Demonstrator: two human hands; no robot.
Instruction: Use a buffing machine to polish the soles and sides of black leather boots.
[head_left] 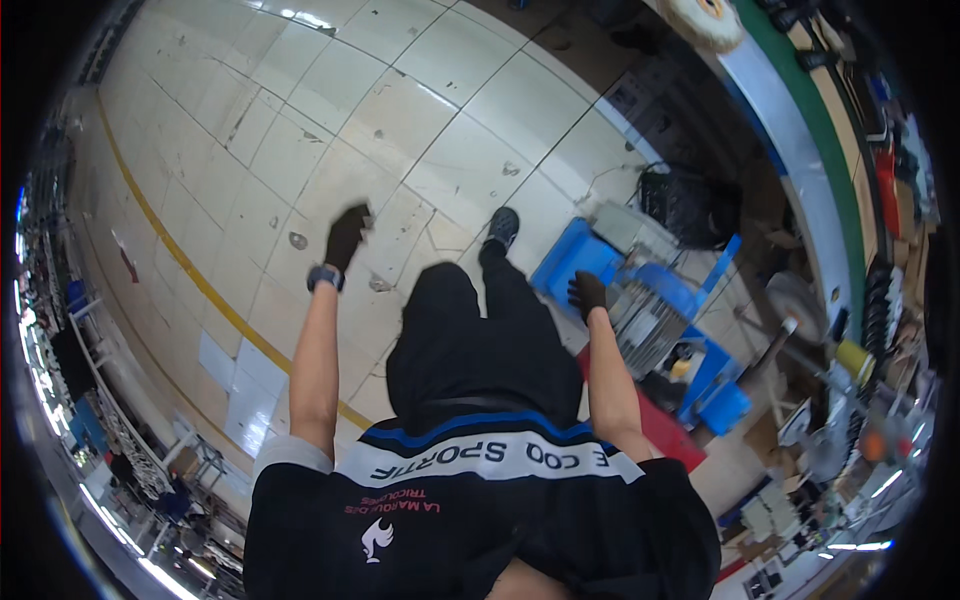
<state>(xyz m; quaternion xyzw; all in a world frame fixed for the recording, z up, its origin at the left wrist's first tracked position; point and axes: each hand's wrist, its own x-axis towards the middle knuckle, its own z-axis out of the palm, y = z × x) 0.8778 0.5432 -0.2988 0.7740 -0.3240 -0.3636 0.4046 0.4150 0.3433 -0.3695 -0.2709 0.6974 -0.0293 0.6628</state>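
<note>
Landmark: grey finned motor (645,325) on the blue stand (590,255).
Right hand (587,293): gloved, resting on the motor's near edge; grip unclear.
Left hand (347,235): gloved, empty, far left over floor tiles (300,150).
Risk: motor may slip; one-handed hold, off-balance stance.

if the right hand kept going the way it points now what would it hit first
Probably the ribbed grey metal motor on the blue cart: the gloved right hand already sits at its edge, though depth is unclear and contact can't be confirmed.
</note>
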